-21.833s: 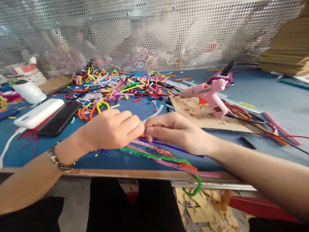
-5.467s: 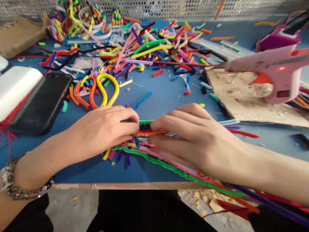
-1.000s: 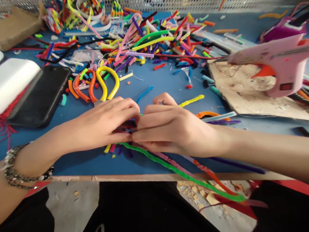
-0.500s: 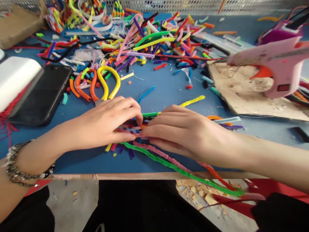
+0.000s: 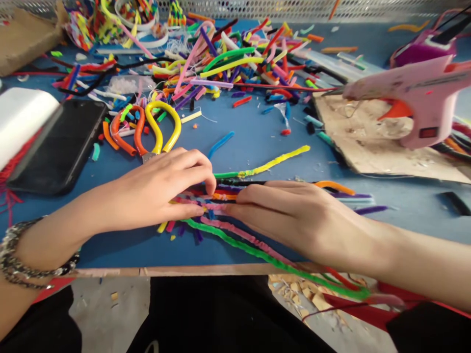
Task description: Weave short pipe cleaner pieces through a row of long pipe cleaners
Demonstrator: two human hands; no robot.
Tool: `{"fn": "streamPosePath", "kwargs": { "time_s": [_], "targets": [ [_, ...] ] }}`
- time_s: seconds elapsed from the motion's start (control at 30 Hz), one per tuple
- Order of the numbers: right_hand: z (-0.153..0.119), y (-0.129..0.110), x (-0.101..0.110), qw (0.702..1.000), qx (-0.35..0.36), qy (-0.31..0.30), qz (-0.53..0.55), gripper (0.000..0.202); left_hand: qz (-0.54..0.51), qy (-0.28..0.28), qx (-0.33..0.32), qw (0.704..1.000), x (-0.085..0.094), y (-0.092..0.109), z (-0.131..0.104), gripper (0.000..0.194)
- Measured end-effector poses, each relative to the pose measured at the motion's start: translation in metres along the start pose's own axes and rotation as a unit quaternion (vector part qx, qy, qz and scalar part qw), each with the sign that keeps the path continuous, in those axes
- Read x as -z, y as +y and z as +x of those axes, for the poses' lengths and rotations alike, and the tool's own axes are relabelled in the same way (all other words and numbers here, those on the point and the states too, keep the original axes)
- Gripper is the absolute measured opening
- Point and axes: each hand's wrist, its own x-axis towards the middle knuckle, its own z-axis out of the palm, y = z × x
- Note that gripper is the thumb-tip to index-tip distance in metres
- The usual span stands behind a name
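My left hand (image 5: 162, 189) rests low over the table, thumb and fingers pinching a woven band of colourful cords (image 5: 210, 208). Much of that band is hidden under the palm. My right hand (image 5: 298, 211) lies just to its right, fingers closed together on the cords running out of the weave. A pink cord (image 5: 250, 238) and a green cord (image 5: 235, 241) trail from the band past the table's front edge. Behind the hands stretch a green-and-yellow cord (image 5: 275, 162) and an orange cord (image 5: 336, 185). Short cut ends (image 5: 171, 226) stick out below my left hand.
Scissors (image 5: 162, 127) with orange and yellow handles lie behind my left hand. A black phone (image 5: 59, 147) and white case (image 5: 25, 120) are at left. A pink glue gun (image 5: 408, 95) rests over cardboard (image 5: 368, 142) at right. Cord scraps (image 5: 228, 61) heap up at the back.
My right hand has shifted right and slightly down, uncovering more of the yellow cord and the weave. My left hand stays pinched on the band.
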Motion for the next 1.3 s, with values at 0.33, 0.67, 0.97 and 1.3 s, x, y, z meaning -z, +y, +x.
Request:
{"fn": "streamPosePath", "kwargs": {
  "time_s": [0.33, 0.67, 0.97, 1.3],
  "targets": [
    [0.004, 0.001, -0.003, 0.998, -0.004, 0.039, -0.046, 0.03, 0.018, 0.006, -0.015, 1.0, -0.002, -0.002, -0.001, 0.014],
    [0.003, -0.018, -0.006, 0.996, -0.087, 0.022, -0.027, 0.028, 0.022, 0.005, -0.015, 1.0, -0.001, 0.001, 0.001, 0.012],
    [0.009, -0.013, -0.012, 0.992, -0.081, 0.051, -0.08, 0.025, 0.018, -0.002, -0.014, 1.0, 0.0, 0.001, 0.001, 0.014],
    [0.008, -0.012, -0.011, 0.994, -0.086, 0.049, -0.045, 0.025, 0.026, -0.011, -0.013, 1.0, 0.002, 0.002, -0.002, 0.029]
  ]
}}
